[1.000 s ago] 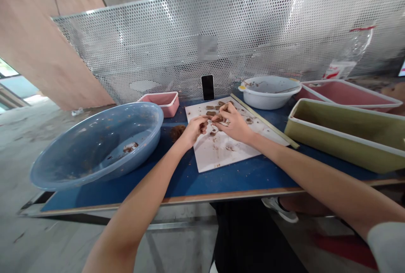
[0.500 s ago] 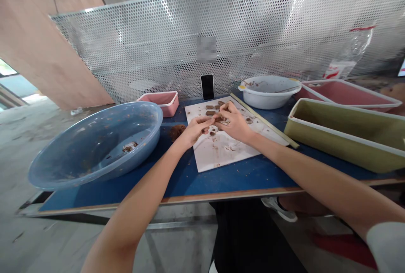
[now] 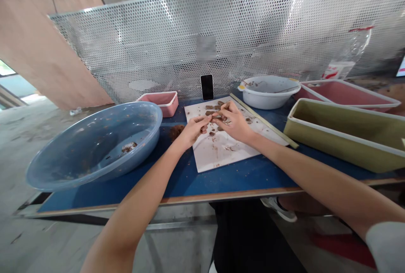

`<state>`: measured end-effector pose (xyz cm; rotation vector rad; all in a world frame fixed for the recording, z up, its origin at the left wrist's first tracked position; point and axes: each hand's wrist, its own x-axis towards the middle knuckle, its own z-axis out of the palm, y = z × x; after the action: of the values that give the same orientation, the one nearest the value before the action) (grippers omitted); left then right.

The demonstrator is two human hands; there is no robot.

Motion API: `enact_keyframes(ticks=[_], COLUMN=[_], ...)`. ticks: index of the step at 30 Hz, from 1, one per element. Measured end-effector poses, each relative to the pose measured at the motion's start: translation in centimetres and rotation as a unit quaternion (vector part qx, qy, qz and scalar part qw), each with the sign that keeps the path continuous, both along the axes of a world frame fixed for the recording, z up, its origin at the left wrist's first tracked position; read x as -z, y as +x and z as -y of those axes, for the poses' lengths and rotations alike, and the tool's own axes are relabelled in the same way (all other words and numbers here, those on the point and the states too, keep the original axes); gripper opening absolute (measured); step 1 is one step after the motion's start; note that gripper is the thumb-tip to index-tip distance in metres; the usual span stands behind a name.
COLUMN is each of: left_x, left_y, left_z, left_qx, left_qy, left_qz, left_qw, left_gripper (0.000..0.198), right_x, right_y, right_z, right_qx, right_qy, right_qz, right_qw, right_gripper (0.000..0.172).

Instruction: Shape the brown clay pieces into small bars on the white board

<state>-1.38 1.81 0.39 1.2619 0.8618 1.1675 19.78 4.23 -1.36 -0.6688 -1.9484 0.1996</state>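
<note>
Over a white board (image 3: 205,159), my left hand (image 3: 193,130) and my right hand (image 3: 233,122) meet fingertip to fingertip. Both are closed on a small piece of brown clay (image 3: 216,117), which their fingers partly cover. Several flattened brown clay pieces (image 3: 209,107) lie on the far part of the board, behind the hands. Crumbs and smears of clay mark the board around them. A rough brown lump (image 3: 176,132) rests on the blue table just left of the board, close to my left wrist.
A large blue basin (image 3: 95,146) stands at the left, a small pink tray (image 3: 171,106) behind it. A phone (image 3: 207,87) leans on the perforated metal screen (image 3: 177,32). A yellowish strip (image 3: 265,122) borders the board; a white basin (image 3: 265,100) and green trough (image 3: 341,142) stand right.
The fingers have shifted slightly around the clay piece, and less of it shows now. Both hands stay over the same part of the board.
</note>
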Motion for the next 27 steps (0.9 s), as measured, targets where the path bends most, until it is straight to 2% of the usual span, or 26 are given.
enact_keyframes(ticks=[7,12,18,23,27], left_x=[-0.02,-0.36,-0.55,-0.28,-0.03], left_y=[0.16,0.31,0.1,0.07,0.16], left_z=[-0.03,0.02,0.38,0.32,-0.14], left_qx=[-0.003,-0.033,-0.015,-0.007,-0.025], left_qy=[-0.007,-0.042,-0.015,-0.007,-0.014], left_qz=[-0.006,0.015,-0.002,-0.002,0.008], left_qw=[1.0,0.998,1.0,1.0,1.0], left_gripper=[0.058,0.058,0.048,0.05,0.047], right_x=[-0.21,-0.24,-0.22,-0.07,-0.86], right_y=[-0.07,-0.06,-0.07,-0.14,0.33], right_z=[0.29,0.25,0.2,0.27,-0.43], right_qx=[0.008,0.016,0.008,-0.016,0.004], right_qy=[-0.018,-0.017,-0.005,0.004,-0.016], right_qz=[-0.004,-0.007,-0.006,-0.01,-0.004], right_qw=[1.0,1.0,1.0,1.0,1.0], right_gripper=[0.027,0.031,0.032,0.029,0.028])
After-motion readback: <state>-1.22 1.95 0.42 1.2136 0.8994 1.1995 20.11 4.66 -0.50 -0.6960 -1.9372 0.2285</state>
